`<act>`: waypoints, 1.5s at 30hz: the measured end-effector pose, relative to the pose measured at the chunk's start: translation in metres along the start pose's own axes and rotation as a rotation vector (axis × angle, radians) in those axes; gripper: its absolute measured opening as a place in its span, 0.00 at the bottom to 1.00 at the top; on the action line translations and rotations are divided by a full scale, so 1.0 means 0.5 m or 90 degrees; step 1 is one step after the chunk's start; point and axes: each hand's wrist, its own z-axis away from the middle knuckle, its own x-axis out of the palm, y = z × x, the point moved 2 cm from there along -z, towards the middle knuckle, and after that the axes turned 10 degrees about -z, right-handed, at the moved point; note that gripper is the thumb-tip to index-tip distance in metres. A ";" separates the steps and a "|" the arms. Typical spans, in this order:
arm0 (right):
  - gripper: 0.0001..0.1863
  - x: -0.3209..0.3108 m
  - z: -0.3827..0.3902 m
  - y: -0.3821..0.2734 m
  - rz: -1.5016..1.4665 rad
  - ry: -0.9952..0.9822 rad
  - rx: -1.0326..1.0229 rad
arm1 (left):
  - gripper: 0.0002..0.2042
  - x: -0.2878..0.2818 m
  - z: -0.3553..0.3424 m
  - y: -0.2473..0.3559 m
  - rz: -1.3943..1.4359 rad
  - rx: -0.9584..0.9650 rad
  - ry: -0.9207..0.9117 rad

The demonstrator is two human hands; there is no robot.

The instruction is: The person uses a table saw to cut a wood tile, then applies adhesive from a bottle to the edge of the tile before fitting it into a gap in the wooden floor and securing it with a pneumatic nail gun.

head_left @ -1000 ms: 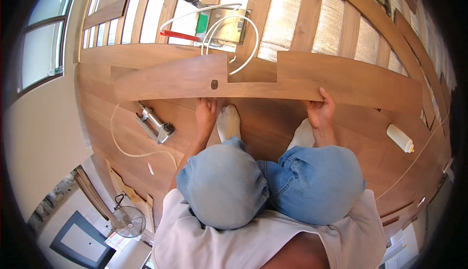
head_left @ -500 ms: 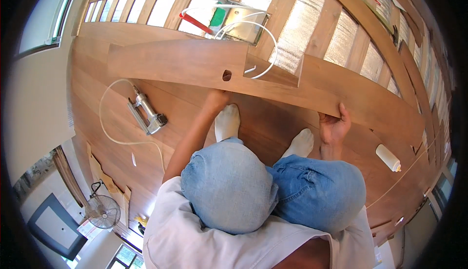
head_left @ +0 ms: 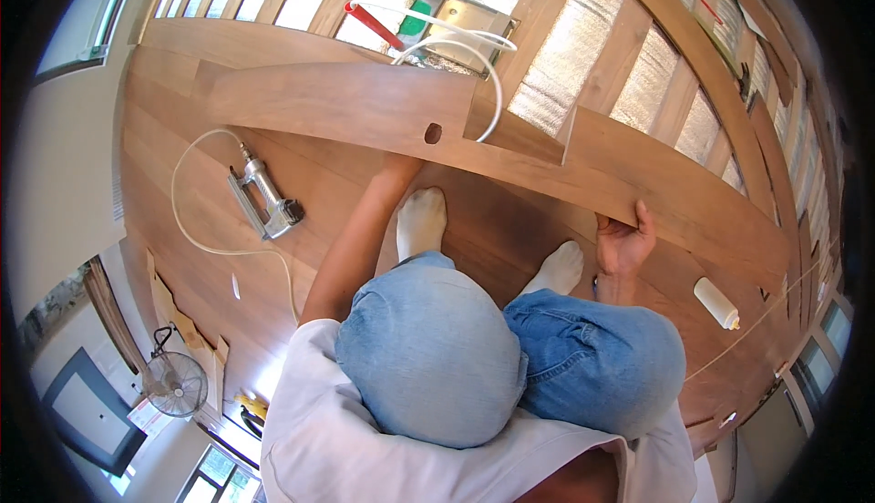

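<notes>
A long brown wooden floorboard (head_left: 365,107) spans the view in front of my knees, raised off the floor. It has a rectangular notch in its far edge and a small oval hole left of the notch. My left hand (head_left: 403,167) supports the board from below at its near edge, left of the hole; the fingers are hidden under it. At the right part of the near edge, my right hand (head_left: 624,241) grips the board, thumb up against its side and fingers curled beneath. A white cable (head_left: 498,93) loops behind the notch.
A nail gun (head_left: 265,198) with an air hose lies on laid boards at left. Beyond are wooden battens (head_left: 538,20) over silver foil, a metal floor box (head_left: 469,29) and a red tube (head_left: 373,25). A glue bottle (head_left: 716,303) lies at right, a fan (head_left: 176,384) stands lower left.
My left hand has slid further under the floorboard, so less of it shows. The board has shifted slightly, its notch now hiding the cable's end. My right hand keeps its grip. The view has tilted a little.
</notes>
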 end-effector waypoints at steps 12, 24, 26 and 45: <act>0.18 0.009 -0.003 0.010 0.020 -0.009 0.018 | 0.13 -0.014 0.126 0.005 0.543 -0.169 -0.042; 0.17 -0.050 -0.037 0.028 -0.032 -0.040 0.046 | 0.24 -0.110 0.146 0.116 1.003 -0.187 -0.142; 0.17 -0.058 -0.036 0.043 -0.031 0.004 0.040 | 0.25 -0.099 0.144 0.121 0.940 -0.245 -0.061; 0.22 -0.069 -0.041 0.109 -0.038 0.052 0.045 | 0.18 -0.185 0.172 0.163 -0.297 0.085 0.073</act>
